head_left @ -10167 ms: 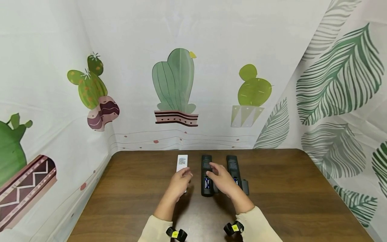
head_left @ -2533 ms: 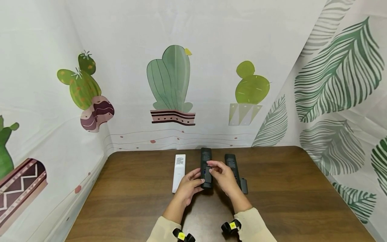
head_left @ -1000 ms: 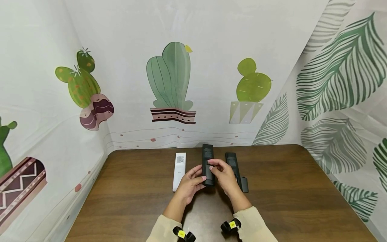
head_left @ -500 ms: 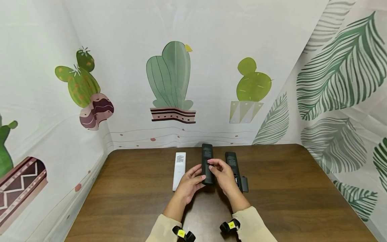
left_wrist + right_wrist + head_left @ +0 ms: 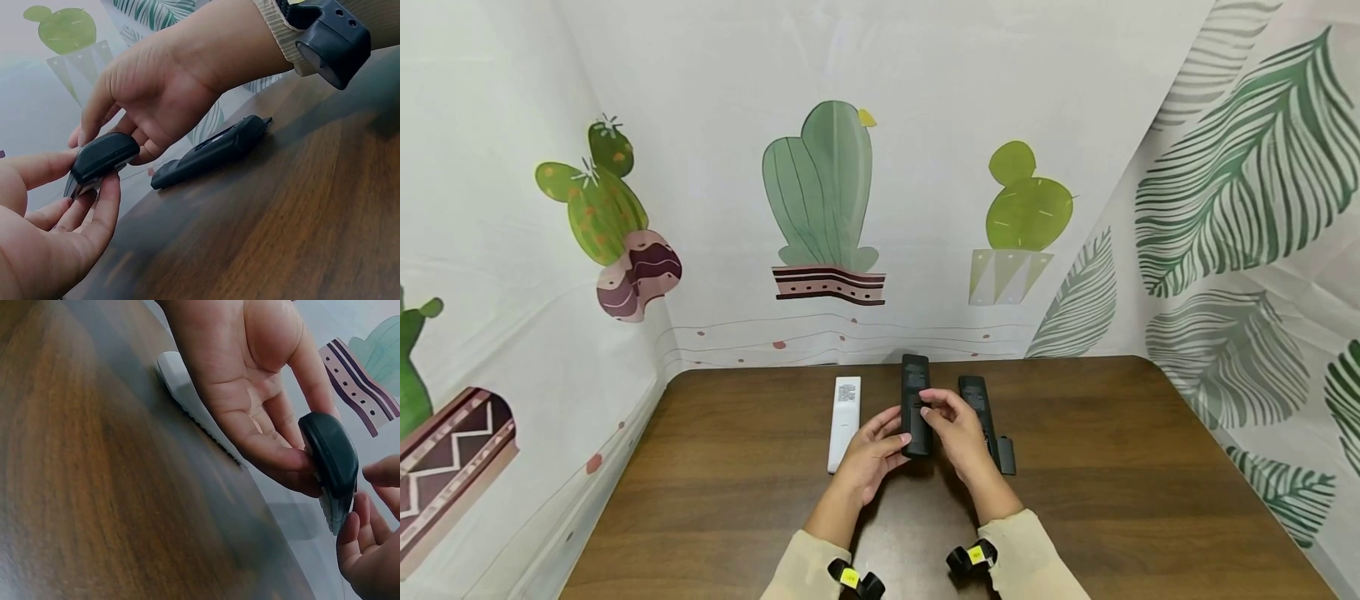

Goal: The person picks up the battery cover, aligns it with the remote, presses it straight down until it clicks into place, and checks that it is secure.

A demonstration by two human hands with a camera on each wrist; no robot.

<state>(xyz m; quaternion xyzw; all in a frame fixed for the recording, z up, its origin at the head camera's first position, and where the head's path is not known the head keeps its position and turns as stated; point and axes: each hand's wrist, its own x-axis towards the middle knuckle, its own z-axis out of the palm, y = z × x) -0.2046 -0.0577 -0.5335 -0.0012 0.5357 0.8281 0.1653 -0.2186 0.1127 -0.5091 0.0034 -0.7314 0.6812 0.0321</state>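
A black remote control (image 5: pixel 914 379) is held back side up over the table, its far end pointing away. My left hand (image 5: pixel 868 458) grips its near end, thumb on the left edge and fingers underneath. The battery cover (image 5: pixel 917 427) lies over the compartment on its back. On the right edge, by the cover's upper end, my right hand (image 5: pixel 958 433) curls thumb and forefinger at the remote. A second black remote (image 5: pixel 976 400) lies to the right, its compartment partly hidden by my right hand, with a loose battery cover (image 5: pixel 1007 456) beside it.
Left of my hands a white remote (image 5: pixel 846 421) lies on the wooden table (image 5: pixel 715 500), a printed label at its far end. Behind the table's back edge hangs a white cloth (image 5: pixel 925 167) printed with cacti and leaves. Each wrist carries a black camera.
Earlier the black remote lay on the table with batteries showing; it is now lifted in the left hand. The cover has gone from the right hand onto it. Lately the right fingertips shifted slightly.
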